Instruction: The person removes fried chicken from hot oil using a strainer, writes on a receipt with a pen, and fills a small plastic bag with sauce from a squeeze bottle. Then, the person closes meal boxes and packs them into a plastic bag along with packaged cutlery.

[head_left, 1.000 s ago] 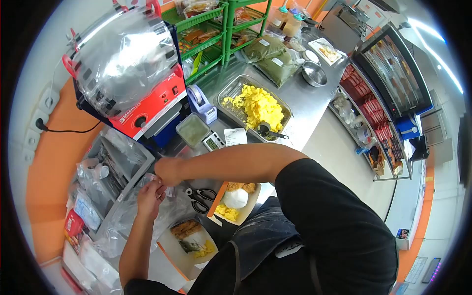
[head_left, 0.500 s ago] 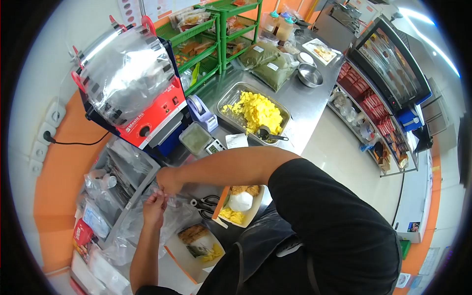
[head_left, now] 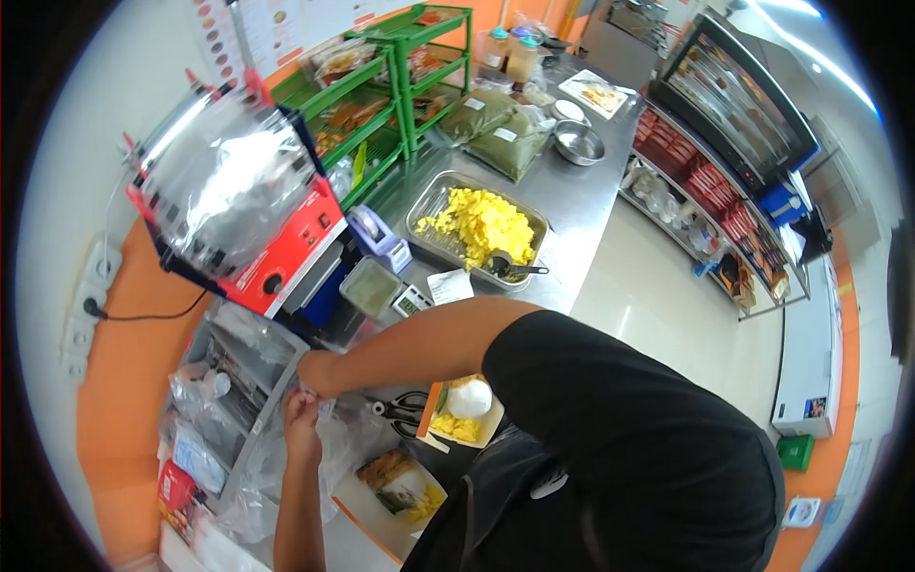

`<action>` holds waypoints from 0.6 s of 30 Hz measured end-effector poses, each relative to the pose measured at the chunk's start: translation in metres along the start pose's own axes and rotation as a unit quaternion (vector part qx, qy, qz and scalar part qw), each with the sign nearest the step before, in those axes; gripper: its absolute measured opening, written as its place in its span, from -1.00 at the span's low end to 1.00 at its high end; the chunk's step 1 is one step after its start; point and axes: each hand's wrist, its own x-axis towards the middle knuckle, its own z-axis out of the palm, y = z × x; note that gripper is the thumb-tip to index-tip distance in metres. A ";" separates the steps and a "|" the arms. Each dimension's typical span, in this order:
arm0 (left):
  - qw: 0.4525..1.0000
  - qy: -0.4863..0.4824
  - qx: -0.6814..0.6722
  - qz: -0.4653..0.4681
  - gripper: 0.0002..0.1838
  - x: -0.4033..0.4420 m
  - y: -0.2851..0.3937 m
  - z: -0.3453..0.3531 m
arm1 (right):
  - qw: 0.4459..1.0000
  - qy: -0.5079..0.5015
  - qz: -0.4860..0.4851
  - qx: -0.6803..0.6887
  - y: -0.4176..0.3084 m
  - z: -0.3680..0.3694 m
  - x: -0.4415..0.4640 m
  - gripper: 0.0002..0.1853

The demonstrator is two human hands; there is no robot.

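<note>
Finding, from my remote post: the clear bag (head_left: 272, 479) lies crumpled at the left, against the near side of the grey bin (head_left: 274, 397); in my judgement its thin film could snag on that rim and tear. Pulled hard, the bag could drag the near box (head_left: 356, 500), open and loaded, and spill its food. The scissors (head_left: 404, 414), between the bag and the far box (head_left: 487, 426), could catch loose film. A dropped right elbow could strike the far box or the scale (head_left: 412, 301).

Pose: I note the left hand (head_left: 301, 414) raised over the bag, forearm upright from the near edge, fingers curled in on what looks like a fold of the bag. The right hand (head_left: 319, 374) meets it from the far side, wrist bent down, forearm crossing the counter from the right. Its fingertips are hidden, so I cannot tell whether they grip.
</note>
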 end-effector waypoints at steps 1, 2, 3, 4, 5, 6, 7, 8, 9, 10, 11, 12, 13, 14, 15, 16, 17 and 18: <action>0.999 -0.023 0.016 0.027 -0.92 0.002 -0.001 0.000 | 0.998 0.043 0.040 0.012 -0.002 0.003 0.000 -0.75; 0.999 -0.038 0.017 0.029 -0.92 0.002 -0.003 0.002 | 0.997 0.045 0.057 0.022 -0.006 0.005 0.002 -0.73; 1.000 -0.008 -0.022 0.015 -0.91 -0.004 0.005 0.011 | 0.996 0.048 0.074 0.032 -0.008 0.005 0.004 -0.71; 0.998 0.023 -0.061 -0.001 -0.89 -0.011 0.014 0.019 | 0.994 0.056 0.086 0.028 -0.009 0.004 0.004 -0.71; 0.998 0.013 -0.060 0.003 -0.89 -0.015 0.020 0.021 | 0.994 0.052 0.074 0.057 -0.012 0.001 0.005 -0.71; 0.998 0.013 0.011 0.053 -0.88 -0.020 0.024 0.022 | 0.993 0.046 0.059 0.086 -0.013 -0.004 0.005 -0.71; 0.991 0.016 0.082 0.102 -0.86 -0.027 0.030 0.024 | 0.993 0.048 0.062 0.084 -0.013 -0.010 0.003 -0.71; 0.991 0.015 0.082 0.102 -0.86 -0.032 0.037 0.026 | 0.996 0.044 0.038 0.062 -0.013 -0.015 0.001 -0.74; 0.979 0.016 0.139 0.150 -0.83 -0.036 0.046 0.029 | 0.998 0.040 0.013 0.040 -0.013 -0.021 -0.001 -0.77; 0.961 0.018 0.195 0.197 -0.80 -0.039 0.052 0.034 | 0.998 0.039 0.013 0.040 -0.013 -0.028 -0.003 -0.77; 0.961 0.019 0.194 0.197 -0.80 -0.039 0.056 0.038 | 0.996 0.029 -0.078 0.036 -0.012 -0.037 -0.006 -0.79; 0.941 0.027 0.224 0.251 -0.70 -0.039 0.060 0.043 | 0.985 0.018 -0.169 0.032 -0.010 -0.045 -0.009 -0.80; 0.918 0.039 0.254 0.301 -0.57 -0.040 0.062 0.045 | 0.979 0.039 -0.192 0.050 -0.011 -0.052 -0.013 -0.79; 0.897 0.040 0.283 0.339 -0.36 -0.037 0.063 0.050 | 0.971 0.054 -0.220 0.073 -0.013 -0.057 -0.017 -0.79; 0.875 0.053 0.316 0.362 -0.15 -0.035 0.061 0.056 | 0.968 0.033 -0.229 0.092 -0.004 -0.053 -0.011 -0.76; 0.874 0.125 0.344 0.321 0.04 -0.027 0.058 0.067 | 0.919 0.110 -0.322 0.199 0.013 -0.041 -0.005 -0.74; 0.857 0.147 0.376 0.321 0.01 -0.022 0.060 0.068 | 0.935 0.054 -0.264 0.229 0.003 -0.070 -0.028 -0.75; 0.863 0.166 0.358 0.315 -0.02 -0.020 0.060 0.074 | 0.953 -0.019 -0.200 0.228 -0.007 -0.101 -0.043 -0.78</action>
